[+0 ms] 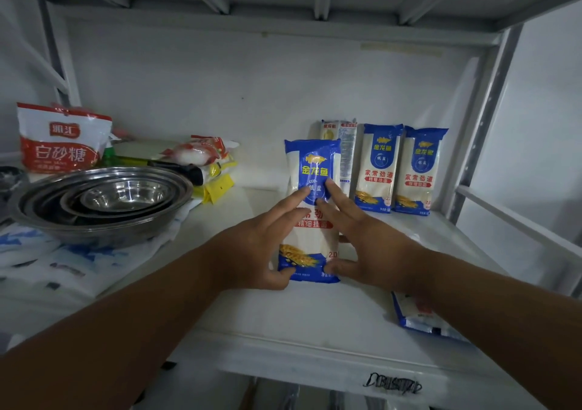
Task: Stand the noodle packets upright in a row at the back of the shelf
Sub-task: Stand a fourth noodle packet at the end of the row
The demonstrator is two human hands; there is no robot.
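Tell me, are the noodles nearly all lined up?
Partly. Three packets already stand at the back wall. Both hands, left hand and right hand, hold a fourth packet upright, not yet pushed back. One more packet lies flat near the front edge.

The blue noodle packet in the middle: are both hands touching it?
Touching. The head view shows the left hand and right hand with fingers spread on the front of the blue noodle packet, thumbs pressing its lower edge.
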